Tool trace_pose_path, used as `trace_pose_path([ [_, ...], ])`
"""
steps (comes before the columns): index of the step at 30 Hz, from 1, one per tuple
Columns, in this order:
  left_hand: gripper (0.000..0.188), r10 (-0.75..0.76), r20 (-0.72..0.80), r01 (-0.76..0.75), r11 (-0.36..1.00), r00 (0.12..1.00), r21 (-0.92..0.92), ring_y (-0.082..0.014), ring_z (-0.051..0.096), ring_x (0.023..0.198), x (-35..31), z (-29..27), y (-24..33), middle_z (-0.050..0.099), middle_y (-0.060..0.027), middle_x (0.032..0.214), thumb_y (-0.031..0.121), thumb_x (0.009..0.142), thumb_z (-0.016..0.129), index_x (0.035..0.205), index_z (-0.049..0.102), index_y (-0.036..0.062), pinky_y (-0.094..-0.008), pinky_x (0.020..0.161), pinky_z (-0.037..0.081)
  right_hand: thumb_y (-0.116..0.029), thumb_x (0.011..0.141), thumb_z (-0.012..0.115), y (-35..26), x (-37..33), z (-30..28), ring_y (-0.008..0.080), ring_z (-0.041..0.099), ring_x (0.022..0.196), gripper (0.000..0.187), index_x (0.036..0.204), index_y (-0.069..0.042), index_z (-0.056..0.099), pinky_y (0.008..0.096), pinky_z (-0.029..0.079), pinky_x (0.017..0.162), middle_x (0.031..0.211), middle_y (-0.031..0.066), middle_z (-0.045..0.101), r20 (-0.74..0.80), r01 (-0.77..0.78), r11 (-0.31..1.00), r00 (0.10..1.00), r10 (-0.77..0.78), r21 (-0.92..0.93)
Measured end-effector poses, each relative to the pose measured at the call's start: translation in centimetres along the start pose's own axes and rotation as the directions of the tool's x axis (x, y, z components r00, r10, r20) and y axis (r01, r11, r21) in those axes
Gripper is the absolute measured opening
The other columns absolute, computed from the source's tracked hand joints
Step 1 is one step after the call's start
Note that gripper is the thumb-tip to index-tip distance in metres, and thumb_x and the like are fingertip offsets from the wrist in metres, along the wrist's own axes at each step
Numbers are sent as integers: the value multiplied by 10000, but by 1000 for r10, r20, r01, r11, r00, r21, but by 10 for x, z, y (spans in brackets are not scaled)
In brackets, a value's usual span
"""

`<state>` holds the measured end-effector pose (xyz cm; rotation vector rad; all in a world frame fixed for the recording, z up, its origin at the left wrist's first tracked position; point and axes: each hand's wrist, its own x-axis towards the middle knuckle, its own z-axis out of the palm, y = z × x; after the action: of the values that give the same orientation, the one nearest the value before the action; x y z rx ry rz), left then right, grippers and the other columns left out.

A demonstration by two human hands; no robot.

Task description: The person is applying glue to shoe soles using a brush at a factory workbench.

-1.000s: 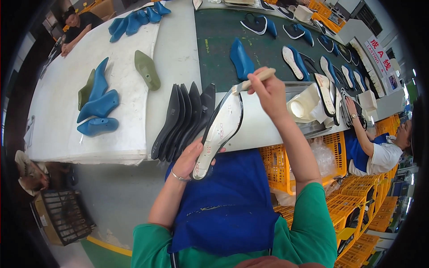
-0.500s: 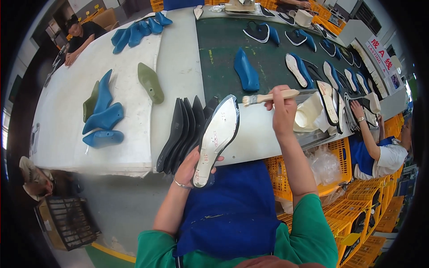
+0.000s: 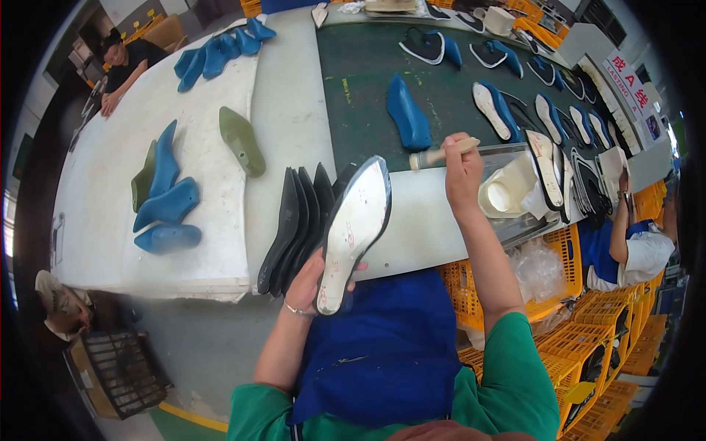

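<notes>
My left hand (image 3: pixel 304 287) is closed around the heel end of a white shoe insole (image 3: pixel 351 228) with a dark edge and faint red marks. It is tilted, toe up and away from me. A bluish rim shows at the toe; what lies beneath the insole is hidden. In my right hand (image 3: pixel 463 173) is a paintbrush (image 3: pixel 428 159), gripped by its pale wooden handle, bristles to the left, apart from the insole. Several black soles (image 3: pixel 290 231) stand in a row just left of the insole. A white pot (image 3: pixel 502 196) sits in a metal tray right of my right hand.
A blue shoe last (image 3: pixel 408 114) lies on the green belt (image 3: pixel 360 88), with more lasts and insoles further right. Blue lasts (image 3: pixel 168 202) and a green last (image 3: pixel 241 140) rest on the left table. Yellow crates (image 3: pixel 463 294) stand at right, where a co-worker (image 3: pixel 632 250) works.
The brush has shifted slightly right, its bristles moving away from the insole's toe. My left hand keeps its hold. The co-worker at right has moved an arm.
</notes>
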<state>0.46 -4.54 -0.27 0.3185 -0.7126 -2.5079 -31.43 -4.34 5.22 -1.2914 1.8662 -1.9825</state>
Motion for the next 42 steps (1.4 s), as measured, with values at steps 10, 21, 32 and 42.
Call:
trace_pose_path([
  [10,491,144,-178,-181,960,973,-214,-293,422,1376,63,-13,8,417,-133,1500,342,1060,385,1483,341,99,-514,1094,405,-183,982,564,-13,-89,46,64,523,632,218,1092,-3,618,209,433,598,838,32,644,664,-596,803,592,457,-21],
  [21,486,165,-222,-196,972,961,-127,-300,437,1362,74,-18,9,424,-142,1489,325,1060,392,1482,335,91,-479,1071,437,-142,999,506,3,-87,53,100,540,736,171,997,-6,608,235,449,683,909,48,607,483,-195,971,843,237,-137],
  [32,543,171,-244,-166,985,955,43,-185,556,1224,61,5,13,510,-122,1412,318,1073,368,1528,268,37,-284,864,504,4,972,497,-55,-53,72,183,674,753,120,995,55,603,283,549,689,993,160,631,349,92,978,924,-155,189],
  [42,506,176,-365,-127,980,914,153,-137,577,929,54,5,1,587,-71,1246,312,1061,399,1481,369,32,-276,813,508,10,934,565,-73,-70,77,128,652,674,107,857,37,634,239,502,597,815,116,652,429,50,998,901,-60,34],
])
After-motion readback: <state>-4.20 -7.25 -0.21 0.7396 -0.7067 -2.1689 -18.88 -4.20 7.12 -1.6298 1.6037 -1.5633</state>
